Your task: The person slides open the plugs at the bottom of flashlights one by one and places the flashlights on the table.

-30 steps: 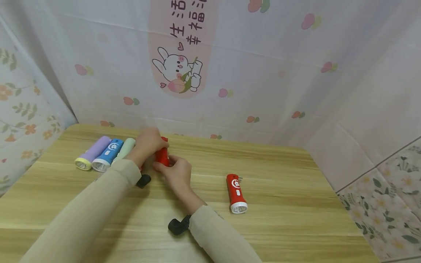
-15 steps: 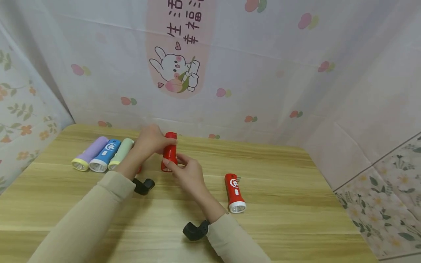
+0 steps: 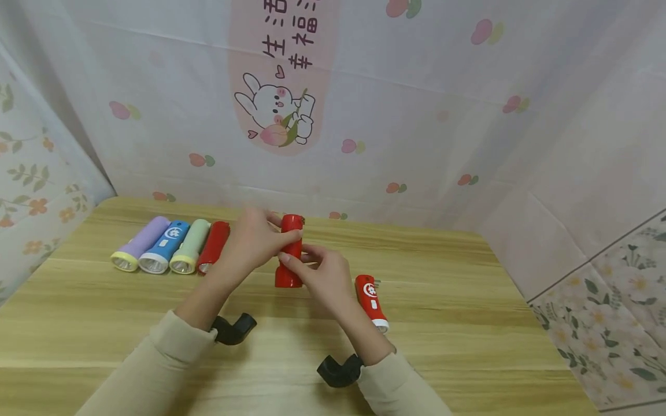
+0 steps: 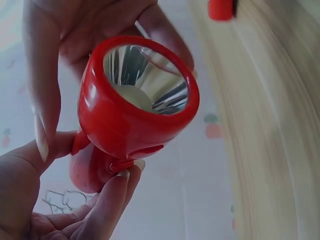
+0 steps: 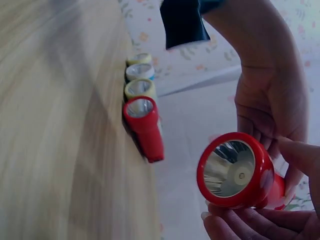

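Torches, six by my count: one purple torch (image 3: 148,238), one blue torch (image 3: 169,242), one pale green torch (image 3: 193,242), one dark red torch (image 3: 215,242), in a row at left; one white-rimmed red torch (image 3: 368,296), lying alone at right; one all-red torch (image 3: 295,248), raised above the table (image 3: 447,346). Hands, two, reaching forward: left hand (image 3: 252,240) curled round its tail end; right hand (image 3: 329,277) pinching nearer its head.

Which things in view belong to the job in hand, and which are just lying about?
In the job:
held red flashlight
left hand and right hand, both gripping it

Lying untouched, perhaps related:
purple flashlight
blue flashlight
green flashlight
dark red flashlight, ending the row
white-rimmed red flashlight, apart from the row
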{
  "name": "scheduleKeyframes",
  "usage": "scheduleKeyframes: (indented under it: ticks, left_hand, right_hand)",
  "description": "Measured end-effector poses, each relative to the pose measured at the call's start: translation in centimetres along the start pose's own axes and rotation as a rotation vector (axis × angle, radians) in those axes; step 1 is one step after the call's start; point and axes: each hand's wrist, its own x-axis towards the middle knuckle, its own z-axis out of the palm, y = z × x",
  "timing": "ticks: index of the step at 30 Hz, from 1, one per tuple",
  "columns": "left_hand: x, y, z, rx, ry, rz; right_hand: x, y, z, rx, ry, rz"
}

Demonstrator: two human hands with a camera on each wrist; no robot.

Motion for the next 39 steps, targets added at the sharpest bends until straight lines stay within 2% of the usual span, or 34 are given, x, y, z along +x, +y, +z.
scheduleKeyframes:
  ticks: [6,14,19,25,28,33,39]
  left_hand:
    - [-1.3,0.9,0.9,-0.017,0.025,0.028]
    - [-2.0,1.8,1.2,-0.008,-0.021,0.068]
    - [-2.2,1.5,1.1,-0.112,-0.066,0.118]
    - [-2.2,0.8,1.1,-0.273,-0.133,0.134]
    - [-2.3,0.8,1.0,-0.316,-0.152,0.153]
    - [-2.6,1.0,0.7,-0.321,-0.150,0.169]
    - [-3.3,1.4,0.7,-0.281,-0.109,0.169]
  right_hand:
    - [-0.9,-0.4,-1.1,-0.057,0.031,-0.073]
    - [-1.8,-0.4,-2.4,-0.053,0.058,-0.096]
    - [-2.4,-0.3,-3.2,-0.053,0.045,-0.093]
    - [-2.8,-0.2,-3.8,-0.060,-0.013,-0.109]
    - [-2.8,-0.2,-4.1,-0.074,-0.033,-0.126]
    - [-3.0,-0.4,-4.5,-0.099,-0.051,-0.145]
    - [-3.2,-0.4,-4.6,-0.073,-0.068,-0.143]
